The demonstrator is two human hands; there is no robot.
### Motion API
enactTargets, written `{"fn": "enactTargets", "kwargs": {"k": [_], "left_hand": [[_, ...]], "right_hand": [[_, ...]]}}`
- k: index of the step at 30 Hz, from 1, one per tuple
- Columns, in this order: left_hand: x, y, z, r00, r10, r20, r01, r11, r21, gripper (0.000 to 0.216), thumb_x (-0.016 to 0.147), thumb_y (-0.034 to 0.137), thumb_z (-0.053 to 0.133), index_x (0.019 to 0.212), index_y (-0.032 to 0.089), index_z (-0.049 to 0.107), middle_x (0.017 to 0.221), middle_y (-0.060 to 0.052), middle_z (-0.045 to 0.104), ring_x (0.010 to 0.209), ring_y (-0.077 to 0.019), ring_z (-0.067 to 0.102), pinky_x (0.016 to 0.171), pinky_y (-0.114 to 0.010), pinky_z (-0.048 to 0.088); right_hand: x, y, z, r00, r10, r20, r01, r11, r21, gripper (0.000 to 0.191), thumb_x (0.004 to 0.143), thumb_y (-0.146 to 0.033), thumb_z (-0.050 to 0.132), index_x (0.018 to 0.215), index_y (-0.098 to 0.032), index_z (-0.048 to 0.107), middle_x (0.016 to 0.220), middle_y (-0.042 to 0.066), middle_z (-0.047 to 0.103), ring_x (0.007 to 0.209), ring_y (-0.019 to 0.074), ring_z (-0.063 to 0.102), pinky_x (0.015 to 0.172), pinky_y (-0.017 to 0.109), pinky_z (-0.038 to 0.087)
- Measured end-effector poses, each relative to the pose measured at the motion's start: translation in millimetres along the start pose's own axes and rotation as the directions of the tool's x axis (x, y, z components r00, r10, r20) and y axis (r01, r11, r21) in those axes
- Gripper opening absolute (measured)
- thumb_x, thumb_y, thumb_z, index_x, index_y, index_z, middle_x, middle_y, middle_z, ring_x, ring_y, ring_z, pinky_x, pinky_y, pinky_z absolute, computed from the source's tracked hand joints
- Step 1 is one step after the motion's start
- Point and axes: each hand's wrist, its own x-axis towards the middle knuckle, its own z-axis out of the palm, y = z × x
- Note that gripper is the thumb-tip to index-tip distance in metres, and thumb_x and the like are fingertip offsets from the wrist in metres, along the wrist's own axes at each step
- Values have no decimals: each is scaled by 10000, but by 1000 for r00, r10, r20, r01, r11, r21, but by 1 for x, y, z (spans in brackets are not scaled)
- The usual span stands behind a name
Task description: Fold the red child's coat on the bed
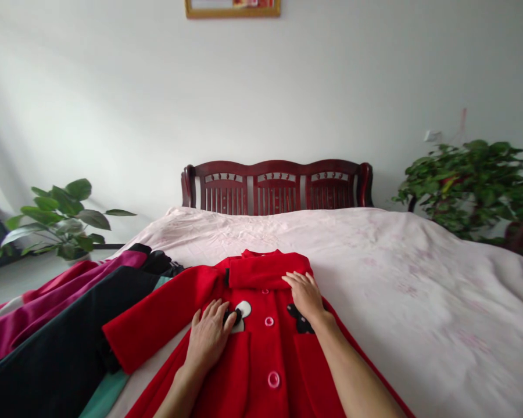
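Note:
A small red coat (pixel 261 354) with pink buttons lies face up on the pale pink bedspread (pixel 375 261), collar toward the headboard. My left hand (pixel 209 334) lies flat on its chest, fingers spread, beside a black and white patch. My right hand (pixel 305 293) presses flat near the collar, just right of the button line. Neither hand grips anything. The coat's left sleeve stretches out toward the pile of clothes.
A pile of clothes (pixel 56 325) in magenta, black and teal lies at the bed's left edge. A dark wooden headboard (pixel 276 184) stands against the white wall. Potted plants stand at left (pixel 61 223) and right (pixel 475 186).

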Motion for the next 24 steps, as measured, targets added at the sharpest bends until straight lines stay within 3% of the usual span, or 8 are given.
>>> {"fn": "enactTargets", "kwargs": {"k": [5,10,13,17,20,24], "left_hand": [[0,-3,2,1000,-8,-22,6,997,-72,442,1009,457,370,1328,269,612,1468,-72,587,1411,-256,469,1179,-530,309],[3,-9,4,999,-24,-35,15,976,-219,388,999,424,384,1232,299,669,1397,-32,648,1379,-250,502,1174,-529,308],[6,-18,8,985,-102,-141,45,933,-358,378,977,413,403,1143,263,708,1294,-49,702,1297,-249,565,1133,-464,382],[7,-30,5,875,-299,-381,98,879,-466,378,934,369,431,1159,202,684,1201,-103,706,1150,-257,623,1047,-421,466],[2,-35,-11,777,-363,-515,181,912,-369,408,920,355,441,1228,198,657,1275,-121,659,1191,-285,587,1064,-458,447],[-8,-59,-48,624,-450,-639,444,877,-184,553,927,418,420,1402,158,533,1460,-182,502,1380,-354,427,1132,-535,351]], "right_hand": [[4,4,-5,995,97,-31,-98,995,-27,551,926,-46,326,1336,-232,645,1432,54,606,1358,204,512,1192,445,268],[-1,-2,-7,993,121,16,-119,989,-91,610,845,10,369,1354,-198,633,1465,72,572,1408,238,454,1215,488,215],[-3,-11,-12,990,132,-43,-135,986,-98,597,824,-24,422,1368,-170,621,1467,90,569,1424,269,427,1223,506,196],[-4,-28,-16,992,-31,-122,26,999,-41,598,866,-115,464,1453,-202,536,1547,49,481,1465,247,359,1245,463,180],[-6,-36,-10,992,-121,30,120,992,27,534,943,-247,461,1475,-231,507,1558,37,466,1460,250,372,1233,477,224],[-9,-36,0,986,-100,134,95,994,47,510,980,-308,440,1472,-195,507,1540,71,487,1451,262,392,1231,493,224]]}}
